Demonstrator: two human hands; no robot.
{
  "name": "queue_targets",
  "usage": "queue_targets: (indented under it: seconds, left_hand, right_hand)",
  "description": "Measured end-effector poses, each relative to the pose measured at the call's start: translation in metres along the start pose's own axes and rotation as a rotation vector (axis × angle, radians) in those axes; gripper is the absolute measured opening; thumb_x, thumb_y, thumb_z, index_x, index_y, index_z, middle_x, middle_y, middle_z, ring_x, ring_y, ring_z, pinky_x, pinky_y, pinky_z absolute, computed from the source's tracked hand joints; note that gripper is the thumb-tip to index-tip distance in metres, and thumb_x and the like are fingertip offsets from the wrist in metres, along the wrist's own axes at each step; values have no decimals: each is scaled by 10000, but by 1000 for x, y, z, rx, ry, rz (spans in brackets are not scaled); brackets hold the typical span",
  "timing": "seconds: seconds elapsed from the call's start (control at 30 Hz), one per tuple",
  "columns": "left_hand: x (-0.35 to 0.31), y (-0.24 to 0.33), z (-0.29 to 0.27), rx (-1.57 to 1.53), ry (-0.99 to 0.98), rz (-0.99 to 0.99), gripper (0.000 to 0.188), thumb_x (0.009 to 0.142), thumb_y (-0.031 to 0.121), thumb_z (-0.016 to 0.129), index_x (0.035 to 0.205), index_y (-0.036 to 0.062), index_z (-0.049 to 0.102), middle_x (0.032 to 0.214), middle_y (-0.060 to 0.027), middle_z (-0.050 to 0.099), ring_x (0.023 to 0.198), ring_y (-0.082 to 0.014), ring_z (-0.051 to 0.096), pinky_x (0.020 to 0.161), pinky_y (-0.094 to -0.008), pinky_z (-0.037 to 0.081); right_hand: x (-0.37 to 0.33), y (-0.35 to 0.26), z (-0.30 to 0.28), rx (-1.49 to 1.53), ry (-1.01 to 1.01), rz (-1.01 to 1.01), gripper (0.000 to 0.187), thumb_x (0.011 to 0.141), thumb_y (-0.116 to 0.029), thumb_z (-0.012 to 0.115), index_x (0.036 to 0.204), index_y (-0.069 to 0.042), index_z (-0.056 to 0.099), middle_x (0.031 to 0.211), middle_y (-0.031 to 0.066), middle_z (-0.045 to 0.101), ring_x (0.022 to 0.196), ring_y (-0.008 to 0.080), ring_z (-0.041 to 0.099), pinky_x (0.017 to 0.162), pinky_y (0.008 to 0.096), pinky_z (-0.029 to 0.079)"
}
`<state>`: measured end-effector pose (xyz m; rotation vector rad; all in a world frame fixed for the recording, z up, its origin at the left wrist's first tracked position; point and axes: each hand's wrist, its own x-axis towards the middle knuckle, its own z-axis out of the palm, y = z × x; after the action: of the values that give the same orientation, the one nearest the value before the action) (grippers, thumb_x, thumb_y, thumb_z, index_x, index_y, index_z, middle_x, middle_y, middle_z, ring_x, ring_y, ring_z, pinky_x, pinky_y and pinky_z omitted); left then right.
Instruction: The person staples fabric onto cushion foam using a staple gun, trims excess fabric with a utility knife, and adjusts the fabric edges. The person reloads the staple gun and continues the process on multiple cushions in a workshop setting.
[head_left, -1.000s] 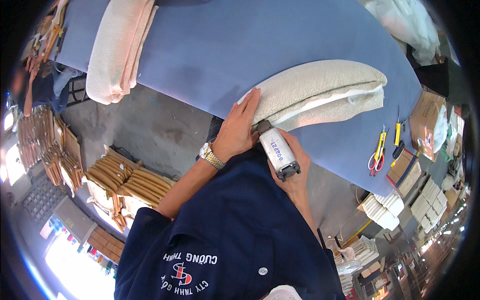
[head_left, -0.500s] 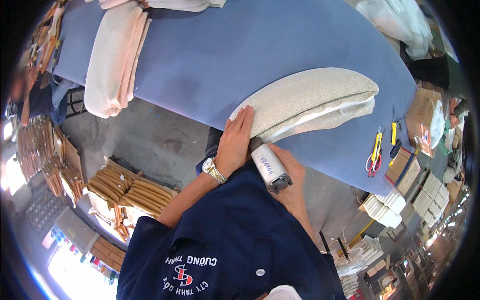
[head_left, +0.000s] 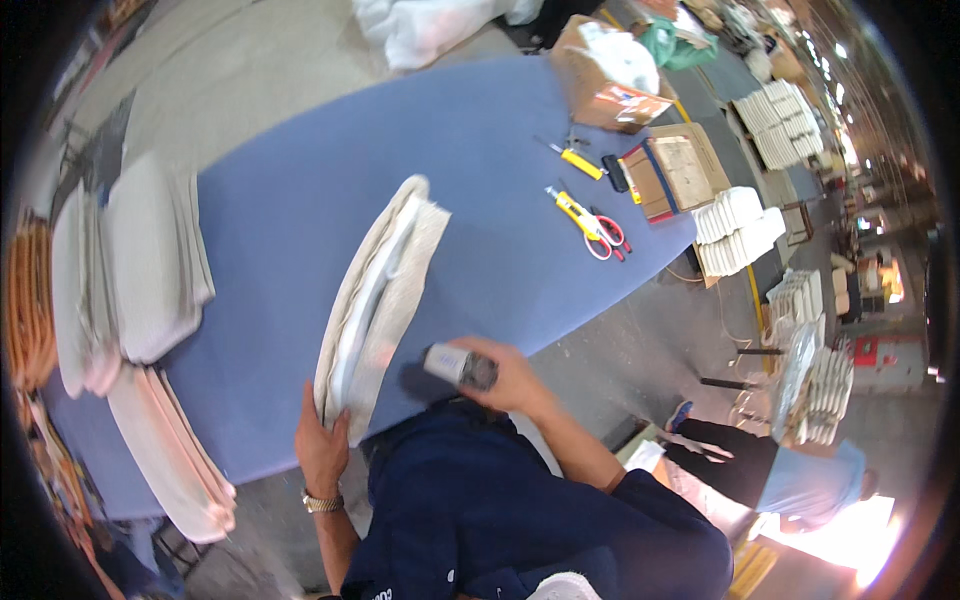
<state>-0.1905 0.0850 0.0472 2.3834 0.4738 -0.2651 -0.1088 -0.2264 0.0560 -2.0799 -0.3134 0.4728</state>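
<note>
A long, curved, cream fabric-covered cushion piece (head_left: 345, 310) is held on the blue table (head_left: 480, 120). White padding shows along its open side, between two fabric edges. My left hand (head_left: 323, 450) is closed round its near end, the thumb on the side toward me. In my right hand (head_left: 507, 375), to the right of the cushion and apart from it, is a grey tool with a dark end cap that looks like a staple gun (head_left: 450, 364). The tool is somewhat blurred, and my fingers hide part of it.
Red-handled scissors (head_left: 605, 237), a yellow cutter (head_left: 573, 207) and a yellow-handled tool (head_left: 582, 163) lie toward the right. Cardboard boxes (head_left: 610, 108) stand at the far right corner. Stacked fabric pieces (head_left: 155, 260) are at the left. A person (head_left: 770, 465) is off to the right.
My view has swung right. My left hand has gone from lying flat on the cushion to gripping its end, and the cushion is turned more upright. The staple gun has moved away from it.
</note>
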Motion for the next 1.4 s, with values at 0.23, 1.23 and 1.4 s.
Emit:
queue_targets:
  seconds: [0.23,1.23,1.4]
  left_hand:
    - [113,70,-2,357,-11,170,867,847,349,747,1572,77,357,1158,-245,709,1008,-436,700,862,-532,554]
    - [86,19,-13,468,63,441,585,685,68,694,1166,390,782,1733,-96,144,1596,-409,47,1163,-797,94]
    - [74,-20,0,-213,505,255,666,816,46,598,1470,167,569,1626,-221,315,1507,-392,294,1207,-511,317]
  right_hand:
    - [90,145,-20,-177,253,77,583,826,-245,764,1370,-101,614,1444,194,571,1280,410,574,1099,458,460]
    - [170,91,-54,606,395,-149,667,919,-5,732,1507,-105,435,1441,117,483,1026,217,628,757,377,619]
    - [175,-14,6,1351,-270,-236,523,1023,-220,617,1492,-78,435,1307,212,633,915,274,703,823,399,596]
